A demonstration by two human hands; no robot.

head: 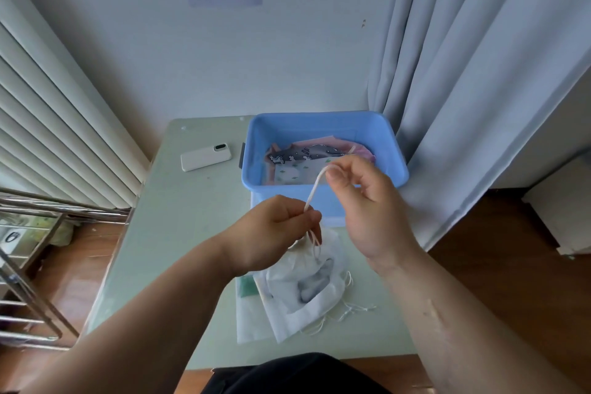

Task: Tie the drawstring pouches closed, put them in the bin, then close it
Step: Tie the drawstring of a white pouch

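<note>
A white drawstring pouch [307, 278] with a grey print hangs gathered just above a small pile of other white pouches [287, 320] on the table. My left hand [271, 230] pinches its cream drawstring [315, 189] close to the pouch's neck. My right hand [364, 198] pinches the upper end of the same cord, pulled up and to the right. Behind my hands stands the open blue bin [323, 128], holding several patterned pouches [297, 160]. No lid is visible.
A white phone [206, 157] lies on the pale green table [179, 233], left of the bin. Grey curtains [479, 73] hang at the right, touching the bin's corner. A metal rack [28, 265] stands at the left over the wooden floor.
</note>
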